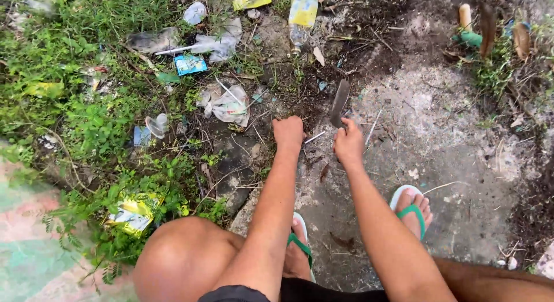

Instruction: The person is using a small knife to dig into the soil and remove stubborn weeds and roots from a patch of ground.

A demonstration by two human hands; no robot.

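Over on the left, thick green weeds (86, 123) hold scattered litter: a yellow wrapper (134, 214) low down, a blue packet (190, 64) and crumpled clear plastic bags (226, 104) higher up. A plastic bottle with a yellow label (301, 16) lies at the top edge. Moving toward the middle, the left hand (288, 132) is curled into a fist, knuckles up, with a thin pale stick (314, 137) poking out of it toward the right. Just beside it, the right hand (348, 143) is clenched around the handle of a broad dark blade (339, 103), which points up and away over the dirt. Below, feet in green flip-flops (411, 211) stand on the concrete ground (450, 140).
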